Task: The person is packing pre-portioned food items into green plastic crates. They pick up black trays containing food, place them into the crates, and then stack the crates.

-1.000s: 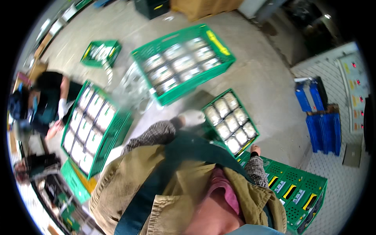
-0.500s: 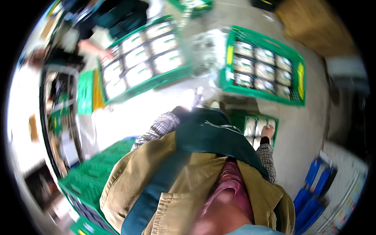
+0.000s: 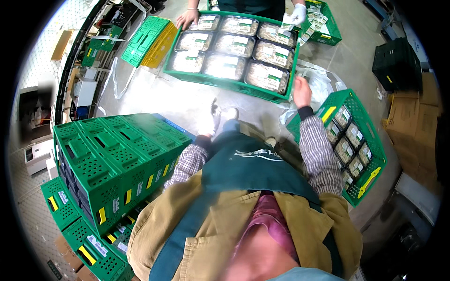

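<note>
In front of me a large green crate (image 3: 220,82) holds clear-lidded black trays of pale food (image 3: 225,66) with labels on top. My right hand (image 3: 302,92), bare, is beside its near right corner. Its fingers point away from me, slightly bent, and I see nothing in them; whether it touches the crate is unclear. My left hand (image 3: 209,119), in a whitish glove, hangs low before my apron, fingers stretched forward and apart from the crate. Across from me a co-worker's bare hand (image 3: 187,18) rests on the crate's far left corner; their gloved hand (image 3: 297,15) holds small pale labels.
To my right a tilted green crate (image 3: 361,185) holds similar food trays. Stacked green crates (image 3: 117,164) stand close on my left. A folded green crate (image 3: 147,40) lies farther left. Clear plastic (image 3: 318,86) lies beyond my right hand, with cardboard boxes (image 3: 412,117) farther right.
My view has swung right. My right hand has let go of a food tray in a small low crate and come up beside the large crate. My left hand remains low in front.
</note>
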A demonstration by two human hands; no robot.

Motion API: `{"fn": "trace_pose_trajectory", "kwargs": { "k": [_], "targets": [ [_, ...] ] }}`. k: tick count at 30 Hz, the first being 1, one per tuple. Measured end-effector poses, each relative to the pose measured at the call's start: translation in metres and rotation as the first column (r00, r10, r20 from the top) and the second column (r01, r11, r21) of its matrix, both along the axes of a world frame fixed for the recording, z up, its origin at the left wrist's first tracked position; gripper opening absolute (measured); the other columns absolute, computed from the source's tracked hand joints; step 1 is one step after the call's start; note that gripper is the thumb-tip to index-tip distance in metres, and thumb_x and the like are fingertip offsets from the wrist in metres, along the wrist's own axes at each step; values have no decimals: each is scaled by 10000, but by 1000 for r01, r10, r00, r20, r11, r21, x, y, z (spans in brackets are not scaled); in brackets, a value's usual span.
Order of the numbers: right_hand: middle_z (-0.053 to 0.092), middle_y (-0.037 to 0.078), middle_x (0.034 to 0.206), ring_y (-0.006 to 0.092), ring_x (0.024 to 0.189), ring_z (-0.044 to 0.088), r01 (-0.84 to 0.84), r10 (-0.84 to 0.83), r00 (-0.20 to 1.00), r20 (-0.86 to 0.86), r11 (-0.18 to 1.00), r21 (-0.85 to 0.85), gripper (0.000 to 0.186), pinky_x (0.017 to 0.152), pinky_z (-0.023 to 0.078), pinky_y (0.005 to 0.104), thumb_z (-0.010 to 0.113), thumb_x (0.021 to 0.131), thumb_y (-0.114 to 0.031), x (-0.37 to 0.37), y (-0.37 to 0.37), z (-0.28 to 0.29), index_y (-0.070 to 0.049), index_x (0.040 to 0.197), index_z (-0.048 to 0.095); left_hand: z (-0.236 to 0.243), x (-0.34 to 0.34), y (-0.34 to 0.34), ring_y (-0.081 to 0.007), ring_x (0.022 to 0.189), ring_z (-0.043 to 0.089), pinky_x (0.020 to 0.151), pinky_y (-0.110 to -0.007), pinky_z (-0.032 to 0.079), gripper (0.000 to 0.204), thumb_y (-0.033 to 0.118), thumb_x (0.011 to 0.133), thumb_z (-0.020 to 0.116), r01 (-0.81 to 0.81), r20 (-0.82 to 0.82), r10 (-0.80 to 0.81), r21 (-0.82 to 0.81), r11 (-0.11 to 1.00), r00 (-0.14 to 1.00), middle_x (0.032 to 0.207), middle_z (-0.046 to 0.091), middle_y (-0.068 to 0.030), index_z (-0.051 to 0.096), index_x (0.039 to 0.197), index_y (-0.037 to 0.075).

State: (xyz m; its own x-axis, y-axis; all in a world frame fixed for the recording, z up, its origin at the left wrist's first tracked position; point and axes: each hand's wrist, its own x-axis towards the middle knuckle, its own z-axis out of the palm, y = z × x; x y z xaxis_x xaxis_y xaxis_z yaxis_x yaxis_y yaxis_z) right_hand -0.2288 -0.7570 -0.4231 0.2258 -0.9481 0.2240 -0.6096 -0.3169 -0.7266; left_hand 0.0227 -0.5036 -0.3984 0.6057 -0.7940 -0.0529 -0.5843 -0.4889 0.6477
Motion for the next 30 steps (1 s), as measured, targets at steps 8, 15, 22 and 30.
{"fn": "trace_pose_trajectory", "kwargs": {
  "k": [8,15,22,30],
  "targets": [
    [559,181,1110,318,1043,516,401,-47,629,-776,874,273,307,865,424,365,496,787,-212,151,-74,-31,-19,988,626,-50,170,-170,-295,779,587,682,-388,461,215,198,850,449,73,427,-19,-110,991,904,858,605,-160,593,949,74],
    [423,250,1230,344,1104,429,527,61,571,-818,737,423,448,916,359,397,431,852,-229,121,-84,-43,97,1157,462,-40,148,-257,-302,800,622,725,-411,470,526,502,828,428,118,237,-270,508,853,933,802,646,-170,679,795,41],
    [503,229,1102,337,1022,476,664,-316,525,-790,733,149,398,859,402,415,493,820,-243,150,-77,-58,91,1033,538,-2,169,-240,-372,692,567,648,-431,442,352,328,863,498,111,242,-82,-106,988,967,718,585,-217,595,760,6],
    [549,158,898,308,792,558,182,-172,888,-426,983,-17,199,666,449,410,466,850,-244,112,-71,-49,-52,879,510,136,206,-191,-241,531,508,557,-314,441,242,242,860,548,153,243,-101,-204,967,965,675,602,-156,612,802,15]
  ]
}}
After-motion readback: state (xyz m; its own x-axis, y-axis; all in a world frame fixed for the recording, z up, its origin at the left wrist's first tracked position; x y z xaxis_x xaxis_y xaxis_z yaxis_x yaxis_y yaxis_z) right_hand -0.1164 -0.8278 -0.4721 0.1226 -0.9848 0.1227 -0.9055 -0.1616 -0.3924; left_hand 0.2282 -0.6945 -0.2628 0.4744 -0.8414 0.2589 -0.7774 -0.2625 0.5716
